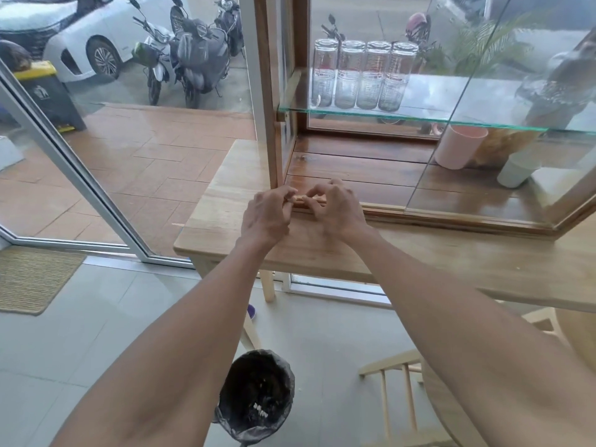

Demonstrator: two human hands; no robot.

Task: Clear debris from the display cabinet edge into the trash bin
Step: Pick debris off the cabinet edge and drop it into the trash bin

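Two bare hands meet over the wooden display cabinet's front edge (451,217), far above the black-lined round trash bin (258,395) on the floor. Left hand (266,217) and right hand (335,211) pinch, fingertips curled nearly closed, at a small pale debris strip (301,198) between them. Fragments could drop onto the light wooden table (322,250), missing the bin, should either pinch slip.

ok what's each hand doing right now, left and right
Left hand: fingers curled, pinching at a small light strip of debris on the cabinet edge.
Right hand: fingers curled at the same strip; whether the grip has closed cannot be told.
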